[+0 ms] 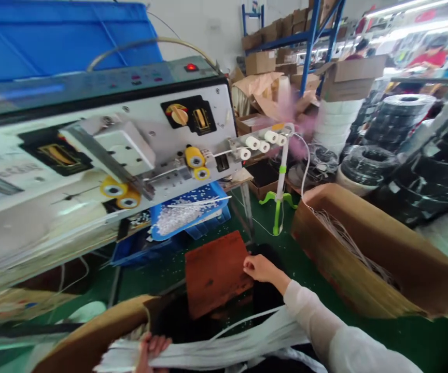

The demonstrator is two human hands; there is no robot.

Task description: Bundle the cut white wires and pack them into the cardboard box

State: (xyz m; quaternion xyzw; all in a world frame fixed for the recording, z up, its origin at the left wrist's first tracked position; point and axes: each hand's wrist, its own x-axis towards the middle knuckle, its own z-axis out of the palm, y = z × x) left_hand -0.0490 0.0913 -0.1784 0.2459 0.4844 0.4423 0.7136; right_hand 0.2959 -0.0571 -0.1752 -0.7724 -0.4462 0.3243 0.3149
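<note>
My right hand (258, 268) reaches forward in a white sleeve, its fingers closed on the right edge of a flat reddish-brown board (214, 271) that sits low over the green floor. At the bottom edge of the view my left hand (153, 349) is wrapped round a thick bundle of white cut strips (224, 346) that runs across my lap to the right. The bundle's left end lies over the rim of a cardboard box (92, 339).
A white cutting machine (103, 140) with yellow rollers fills the left. A blue tray (193, 210) of white bits sits under its outlet. A long cardboard box (367, 254) of white strands lies right. Behind it are black cable coils (387, 140), a green stand (280, 199) and shelving.
</note>
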